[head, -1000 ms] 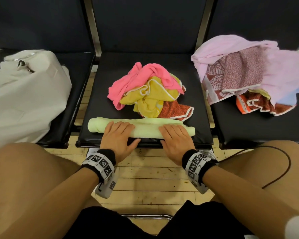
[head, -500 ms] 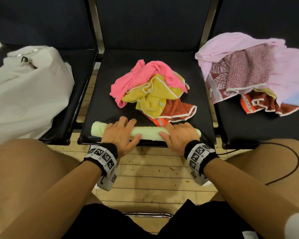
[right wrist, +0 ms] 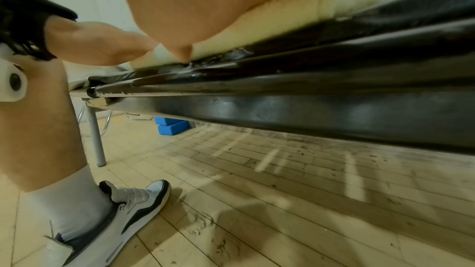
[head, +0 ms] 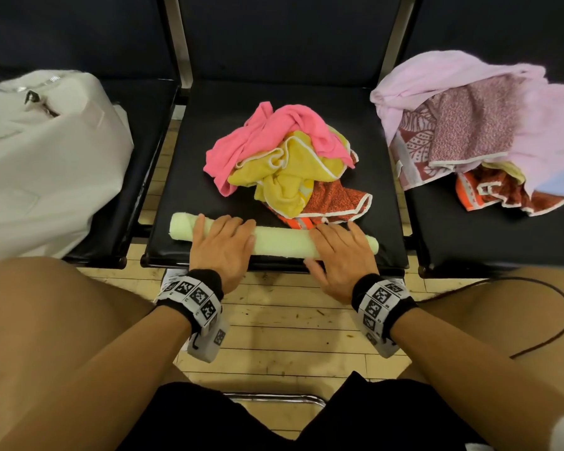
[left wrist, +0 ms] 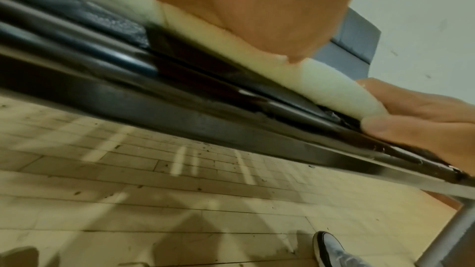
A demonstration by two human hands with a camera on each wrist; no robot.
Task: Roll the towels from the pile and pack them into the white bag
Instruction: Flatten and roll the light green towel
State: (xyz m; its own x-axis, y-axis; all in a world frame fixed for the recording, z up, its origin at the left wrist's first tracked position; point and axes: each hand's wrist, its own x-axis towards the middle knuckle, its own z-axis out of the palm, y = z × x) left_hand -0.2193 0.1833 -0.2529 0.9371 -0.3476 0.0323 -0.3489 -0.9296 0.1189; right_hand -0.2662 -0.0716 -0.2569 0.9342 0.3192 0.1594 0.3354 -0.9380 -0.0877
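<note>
A pale green towel roll (head: 282,242) lies along the front edge of the middle black seat (head: 209,203). My left hand (head: 223,240) presses on its left part with straight fingers. My right hand (head: 341,247) lies flat on its right part, thumb on the seat edge. The left wrist view shows the pale green towel roll (left wrist: 331,88) under my palm, and the right wrist view shows the pale green towel roll (right wrist: 277,25) the same way. Behind the roll sits a pile of pink, yellow and red towels (head: 287,164). The white bag (head: 43,157) rests on the left seat.
On the right seat (head: 489,242) lies a second heap of pink, patterned and red towels (head: 482,131). My bare knees flank the gap in front of the seats. Wooden floor (head: 274,323) lies below, and blue blocks (right wrist: 172,125) sit under the seat row.
The roll has grown tighter and thinner, and both hands have pushed it a little away from me, toward the towel pile.
</note>
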